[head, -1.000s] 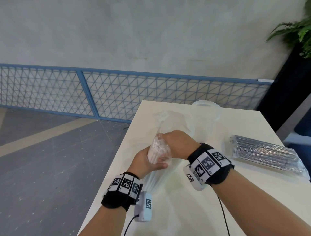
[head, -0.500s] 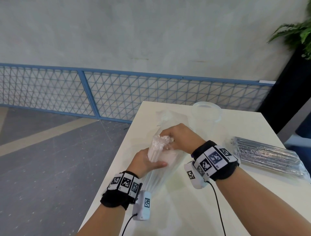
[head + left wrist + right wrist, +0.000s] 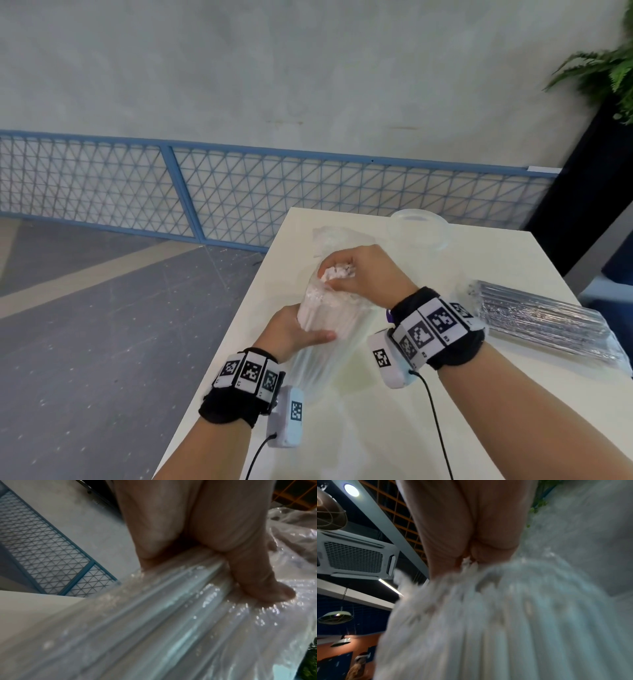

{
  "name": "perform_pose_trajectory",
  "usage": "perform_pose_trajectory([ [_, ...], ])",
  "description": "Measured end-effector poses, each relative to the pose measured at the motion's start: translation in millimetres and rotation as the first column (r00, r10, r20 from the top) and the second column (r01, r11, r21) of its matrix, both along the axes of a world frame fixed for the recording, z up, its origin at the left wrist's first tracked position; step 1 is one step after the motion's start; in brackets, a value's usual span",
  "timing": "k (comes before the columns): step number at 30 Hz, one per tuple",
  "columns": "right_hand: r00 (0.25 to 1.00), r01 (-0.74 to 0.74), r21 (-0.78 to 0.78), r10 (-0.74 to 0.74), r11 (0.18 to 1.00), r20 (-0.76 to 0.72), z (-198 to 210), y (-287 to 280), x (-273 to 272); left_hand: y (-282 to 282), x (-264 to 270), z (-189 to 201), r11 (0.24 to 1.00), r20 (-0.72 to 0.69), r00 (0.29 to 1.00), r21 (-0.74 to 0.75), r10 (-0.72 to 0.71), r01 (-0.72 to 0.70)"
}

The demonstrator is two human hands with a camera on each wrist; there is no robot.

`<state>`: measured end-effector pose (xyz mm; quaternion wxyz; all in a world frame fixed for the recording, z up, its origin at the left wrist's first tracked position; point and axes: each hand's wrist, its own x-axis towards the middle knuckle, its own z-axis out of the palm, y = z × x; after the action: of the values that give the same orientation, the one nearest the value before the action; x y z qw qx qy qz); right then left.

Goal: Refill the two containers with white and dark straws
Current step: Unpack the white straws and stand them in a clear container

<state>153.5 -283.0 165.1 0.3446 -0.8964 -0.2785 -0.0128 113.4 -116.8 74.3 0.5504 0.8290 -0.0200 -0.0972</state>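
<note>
Gripping the white straw bundle (image 3: 325, 308) mid-length over the table (image 3: 513, 260), left hand (image 3: 291, 330) wraps it thru the clear bag (image 3: 318, 370). Right hand (image 3: 363, 274) pinches the straw tops, fingers curled. Vs 1 s ago, right hand sits higher w/ more straws out of the bag.

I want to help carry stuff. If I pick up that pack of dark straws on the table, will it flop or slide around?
The pack of dark straws probably stays fairly stiff, since the straws lie straight and side by side. Its shiny clear wrap looks slippery. It is likely light for its size, and loose wrap at the ends may crinkle.
</note>
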Motion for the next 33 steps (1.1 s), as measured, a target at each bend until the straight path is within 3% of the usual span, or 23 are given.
perform_pose_trajectory([
  [5,0.994,0.082,0.171,-0.092,0.982,0.052,16.2,-15.8,4.8,-1.1,1.9,-1.5,1.0,-0.032,0.999,-0.015,0.006,-0.007],
  [8,0.959,0.191,0.411,-0.258,0.891,0.114,9.5,-14.8,-1.4,-2.1,2.0,-4.5,0.997,-0.023,0.998,-0.053,0.062,-0.063],
  [11,0.937,0.303,0.486,-0.35,0.82,0.006,-8.2,-6.5,-12.3,-1.5,1.0,-6.4,0.99,0.0,0.995,-0.098,0.103,-0.103],
  [15,0.918,0.386,0.271,-0.338,0.882,-0.21,-29.9,3.5,-19.3,-5.8,-2.4,-7.2,0.995,0.058,0.996,-0.074,0.064,-0.06],
  [21,0.88,0.442,0.39,-0.307,0.808,-0.361,-37.0,14.3,-19.5,-15.9,-5.9,1.0,0.993,0.112,0.992,-0.115,0.053,-0.04],
  [26,0.904,0.399,0.447,-0.264,0.8,-0.336,-35.5,22.0,-19.3,-17.6,-0.2,5.7,0.959,0.115,0.986,-0.271,0.122,-0.087],
  [33,0.912,0.374,0.674,-0.123,0.637,-0.391,-6.4,8.3,-4.8,-14.7,2.8,0.0,0.95,0.102,0.989,-0.305,0.103,-0.068],
])
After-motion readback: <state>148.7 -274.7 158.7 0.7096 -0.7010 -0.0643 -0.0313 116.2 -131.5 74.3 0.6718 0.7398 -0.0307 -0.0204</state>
